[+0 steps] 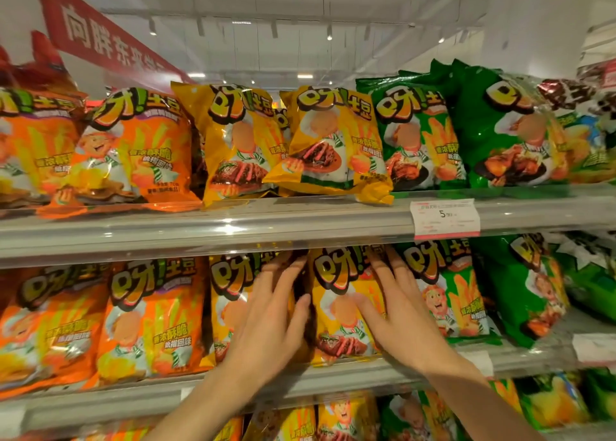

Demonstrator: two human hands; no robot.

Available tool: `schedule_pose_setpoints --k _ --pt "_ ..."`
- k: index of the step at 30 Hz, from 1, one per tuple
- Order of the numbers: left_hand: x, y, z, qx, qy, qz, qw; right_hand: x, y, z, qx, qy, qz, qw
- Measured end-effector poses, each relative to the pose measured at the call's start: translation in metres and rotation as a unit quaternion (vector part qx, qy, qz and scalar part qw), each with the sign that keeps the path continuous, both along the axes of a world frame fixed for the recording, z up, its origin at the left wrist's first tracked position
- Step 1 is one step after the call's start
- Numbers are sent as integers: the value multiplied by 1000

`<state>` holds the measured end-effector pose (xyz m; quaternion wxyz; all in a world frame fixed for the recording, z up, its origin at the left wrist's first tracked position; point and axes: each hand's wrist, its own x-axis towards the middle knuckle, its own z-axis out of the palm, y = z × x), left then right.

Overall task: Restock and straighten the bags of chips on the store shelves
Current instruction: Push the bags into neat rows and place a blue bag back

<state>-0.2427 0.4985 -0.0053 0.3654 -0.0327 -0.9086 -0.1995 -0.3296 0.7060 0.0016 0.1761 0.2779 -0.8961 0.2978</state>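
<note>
Two yellow chip bags stand side by side on the middle shelf [333,379]. My left hand [276,317] lies flat with straight fingers on the left yellow bag [230,304], its fingertips reaching up under the shelf above. My right hand [396,310] presses with straight fingers on the right side of the right yellow bag [336,307], next to a green bag [450,294]. On the top shelf [233,227] one yellow bag [336,147] leans tilted against another yellow bag [233,144].
Orange bags [150,317] fill the left of the middle and top shelves, green bags [506,130] the right. A price tag [445,219] hangs on the top shelf's edge. More bags sit on the lowest shelf. A red banner [110,37] hangs at upper left.
</note>
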Motion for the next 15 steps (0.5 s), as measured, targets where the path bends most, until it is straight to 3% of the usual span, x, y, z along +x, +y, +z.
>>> schedule_pose_setpoints --k 2,5,15 --pt "3 -20 -5 -87 48 80 992 7 -18 -5 55 54 -20 997" --pt "-2 -40 -14 -143 10 153 978 11 -46 -13 109 110 -56 986" --pt "-15 -50 -27 -165 -38 143 975 12 -71 -17 176 112 -140 968"
